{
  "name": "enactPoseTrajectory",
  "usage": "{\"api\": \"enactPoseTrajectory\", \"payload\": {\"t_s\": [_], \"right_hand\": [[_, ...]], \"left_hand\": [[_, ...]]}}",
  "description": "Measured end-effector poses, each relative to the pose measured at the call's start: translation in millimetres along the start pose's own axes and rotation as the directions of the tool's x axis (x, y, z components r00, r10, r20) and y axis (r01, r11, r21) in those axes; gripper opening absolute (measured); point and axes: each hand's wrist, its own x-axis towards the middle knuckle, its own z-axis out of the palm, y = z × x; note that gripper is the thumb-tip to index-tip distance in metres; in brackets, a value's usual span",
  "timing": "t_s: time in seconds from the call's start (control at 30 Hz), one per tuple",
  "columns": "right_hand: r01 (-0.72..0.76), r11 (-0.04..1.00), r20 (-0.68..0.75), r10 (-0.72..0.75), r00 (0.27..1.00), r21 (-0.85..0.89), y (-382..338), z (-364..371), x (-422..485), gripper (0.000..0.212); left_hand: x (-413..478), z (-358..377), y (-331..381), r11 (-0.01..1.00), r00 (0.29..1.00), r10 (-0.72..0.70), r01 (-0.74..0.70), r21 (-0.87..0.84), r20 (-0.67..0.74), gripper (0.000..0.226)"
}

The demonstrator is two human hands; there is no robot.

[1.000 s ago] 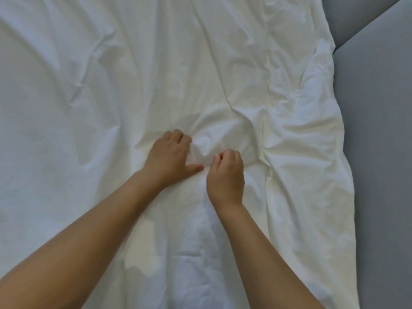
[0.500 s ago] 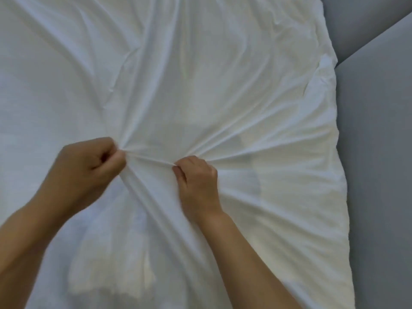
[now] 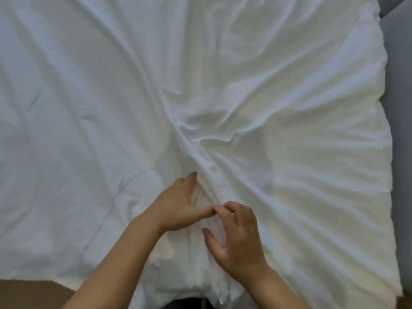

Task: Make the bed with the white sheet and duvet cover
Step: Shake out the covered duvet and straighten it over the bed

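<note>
Flat-fingered, left hand (image 3: pixel 176 206) is pressing the bunched duvet cover (image 3: pixel 223 85) at six o'clock; right hand (image 3: pixel 238 241), curling, is perhaps pinching it. Both should be spreading creases toward three and nine.

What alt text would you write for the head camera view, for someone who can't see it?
Two bare hands meet at the near middle of rumpled white bedding, creases fanning out from them. The left hand pushes its fingers against a raised fold; the right hand lies beside it, fingers curled. A grey surface borders the right side.
</note>
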Motion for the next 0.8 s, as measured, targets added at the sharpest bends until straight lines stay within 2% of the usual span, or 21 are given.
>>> {"api": "enactPoseTrajectory", "payload": {"t_s": [0.03, 0.07, 0.13, 0.2, 0.27, 0.33, 0.4, 0.43, 0.47, 0.5, 0.53, 0.57, 0.6, 0.63, 0.67, 0.7, 0.73, 0.8], "right_hand": [[-0.029, 0.997, 0.012, 0.030, 0.999, -0.065, -0.3, -0.5, -16.7, 0.041], [-0.073, 0.990, 0.015, 0.076, 0.997, -0.118, -0.5, -0.6, -30.0, 0.041], [-0.165, 0.970, 0.018, 0.171, 0.985, -0.179, -2.0, 1.6, -47.3, 0.044], [-0.264, 0.939, 0.012, 0.273, 0.962, -0.218, -9.8, 5.7, -54.7, 0.043], [-0.335, 0.914, -0.006, 0.343, 0.939, -0.227, -21.0, 10.6, -55.5, 0.032], [-0.379, 0.905, -0.040, 0.379, 0.925, -0.193, -32.8, 12.9, -52.2, 0.018], [-0.365, 0.924, -0.074, 0.358, 0.931, -0.118, -49.8, 13.7, -47.1, 0.021], [-0.325, 0.945, -0.056, 0.323, 0.945, -0.023, -64.5, 14.1, -46.0, 0.022], [-0.289, 0.950, -0.002, 0.292, 0.957, 0.117, -83.4, 15.7, -45.8, 0.021], [-0.280, 0.928, 0.093, 0.265, 0.960, 0.247, -104.5, 17.5, -46.2, 0.020], [-0.276, 0.903, 0.205, 0.217, 0.954, 0.328, -124.4, 22.1, -47.0, 0.019], [-0.265, 0.902, 0.285, 0.169, 0.943, 0.341, -141.3, 29.5, -47.6, 0.018], [-0.253, 0.916, 0.335, 0.143, 0.931, 0.312, -154.0, 37.8, -48.3, 0.018], [-0.258, 0.927, 0.375, 0.145, 0.915, 0.271, -162.6, 44.7, -47.4, 0.020], [-0.267, 0.937, 0.390, 0.164, 0.906, 0.226, -167.8, 51.0, -45.8, 0.024], [-0.287, 0.938, 0.386, 0.195, 0.901, 0.195, -170.0, 55.9, -44.5, 0.026], [-0.316, 0.929, 0.370, 0.229, 0.900, 0.193, -169.7, 61.0, -44.2, 0.026], [-0.379, 0.901, 0.324, 0.301, 0.897, 0.211, -168.2, 69.8, -48.0, 0.027]], "left_hand": [[-3.4, 5.7, -1.6, 1.000, 0.996, 0.006, -0.007, 0.018, 0.088, 0.070], [-7.2, 11.1, -1.1, 1.000, 0.995, 0.008, -0.011, 0.028, 0.103, 0.061], [-13.7, 22.7, -0.2, 1.000, 0.997, -0.022, 0.021, -0.008, -0.067, 0.033], [-19.4, 33.9, -1.5, 0.991, 0.963, -0.103, 0.078, -0.109, -0.250, 0.014], [-26.7, 36.6, -5.1, 0.931, 0.915, -0.232, 0.111, -0.349, -0.329, 0.003], [-38.7, 36.1, -1.6, 0.787, 0.893, -0.343, 0.103, -0.608, -0.292, 0.014], [-60.7, 31.2, 5.2, 0.708, 0.909, -0.342, 0.082, -0.702, -0.239, 0.019], [-73.2, 22.7, 7.2, 0.660, 0.905, -0.350, 0.056, -0.749, -0.240, 0.019], [-86.9, 9.9, 8.5, 0.601, 0.898, -0.366, 0.028, -0.799, -0.244, 0.024], [-101.9, -5.6, 8.6, 0.497, 0.910, -0.346, -0.030, -0.867, -0.229, 0.030], [-115.3, -22.7, 3.4, 0.353, 0.931, -0.306, -0.083, -0.932, -0.199, 0.035], [-130.3, -38.6, -3.0, 0.254, 0.936, -0.288, -0.127, -0.959, -0.201, 0.033], [-141.2, -50.0, -14.8, 0.310, 0.907, -0.329, -0.159, -0.937, -0.263, 0.024], [-150.1, -56.1, -28.3, 0.493, 0.848, -0.397, -0.127, -0.861, -0.352, 0.013], [-154.1, -58.4, -42.3, 0.633, 0.780, -0.453, -0.061, -0.772, -0.432, 0.007], [-158.7, -60.2, -54.8, 0.701, 0.733, -0.480, -0.010, -0.714, -0.481, 0.009], [-160.9, -60.1, -62.8, 0.714, 0.725, -0.485, 0.004, -0.700, -0.489, 0.008], [-162.4, -58.5, -75.9, 0.716, 0.766, -0.469, 0.037, -0.697, -0.440, 0.005]]}}
